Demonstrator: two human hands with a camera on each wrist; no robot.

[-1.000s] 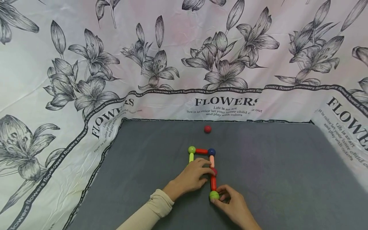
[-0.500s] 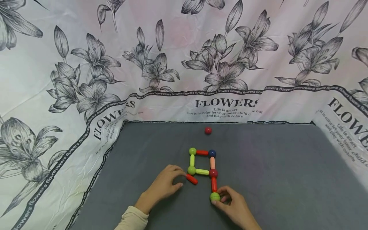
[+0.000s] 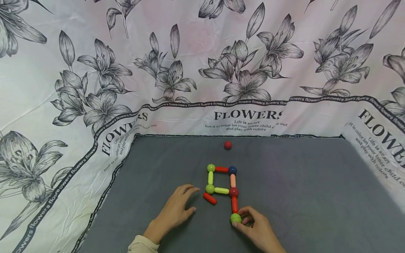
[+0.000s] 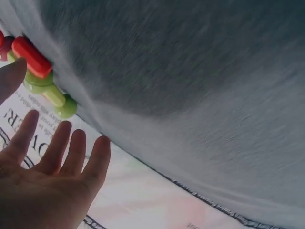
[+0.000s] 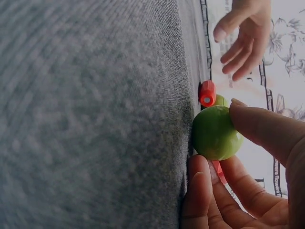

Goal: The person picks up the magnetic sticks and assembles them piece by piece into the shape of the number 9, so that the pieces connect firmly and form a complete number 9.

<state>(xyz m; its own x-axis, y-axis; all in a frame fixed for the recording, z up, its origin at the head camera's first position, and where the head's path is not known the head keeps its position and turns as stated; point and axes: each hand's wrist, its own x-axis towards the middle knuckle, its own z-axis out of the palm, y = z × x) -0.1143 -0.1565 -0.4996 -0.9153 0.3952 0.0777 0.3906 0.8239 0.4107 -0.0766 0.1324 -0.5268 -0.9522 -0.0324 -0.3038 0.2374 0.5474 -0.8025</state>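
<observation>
My right hand (image 3: 257, 226) pinches a green ball (image 3: 235, 218) between thumb and fingers, close up in the right wrist view. A red rod (image 3: 234, 205) joins that ball to a dark red ball (image 3: 233, 192), a corner of a square of magnetic rods and balls. Its other corners are a blue ball (image 3: 232, 170) and two green balls, the lower-left green ball (image 3: 210, 189) being nearest my left hand (image 3: 174, 207). Fingers spread, the left hand holds nothing. A loose red rod (image 3: 210, 199) lies just right of its fingertips, below the square.
A single red ball (image 3: 227, 145) sits near the back edge of the grey cloth surface (image 3: 300, 189). Behind and along the sides hangs a white cloth (image 3: 177, 119) printed with flowers and lettering.
My left hand has drawn back left from the square's right side, uncovering its lower part and leaving the loose red rod beside it. The right hand keeps its pinch on the green ball.
</observation>
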